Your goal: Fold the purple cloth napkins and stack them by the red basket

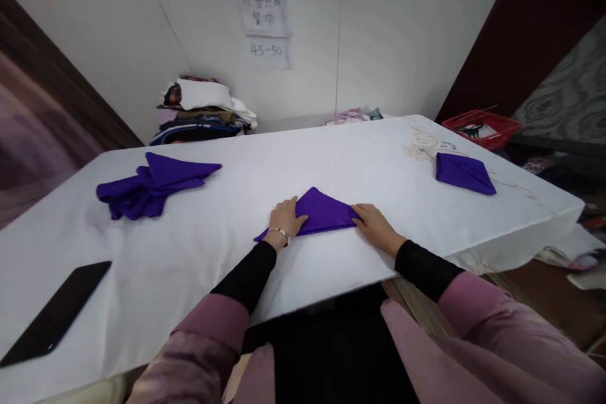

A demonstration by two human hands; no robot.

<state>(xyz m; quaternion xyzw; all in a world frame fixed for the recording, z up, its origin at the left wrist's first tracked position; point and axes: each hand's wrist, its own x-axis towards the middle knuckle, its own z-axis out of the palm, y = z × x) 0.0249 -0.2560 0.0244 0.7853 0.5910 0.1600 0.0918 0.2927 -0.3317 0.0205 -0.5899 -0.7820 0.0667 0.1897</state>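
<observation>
A purple cloth napkin (322, 213), folded into a triangle, lies in front of me with its peak pointing away. My left hand (285, 219) rests flat over its left part, thumb spread to the side; a small tip of cloth sticks out left of the wrist. At the right corner, my right hand (374, 225) pinches the napkin between thumb and fingers. Off to the left, several loose purple napkins (154, 186) lie crumpled together. Over on the right sits a purple napkin folded into a compact packet (464, 172).
White cloth covers the table (303, 158). A black phone-like slab (57, 312) lies front left. Behind the table are piled folded clothes (201, 113) and a red basket (485, 127). Paper signs (264, 9) hang on the wall.
</observation>
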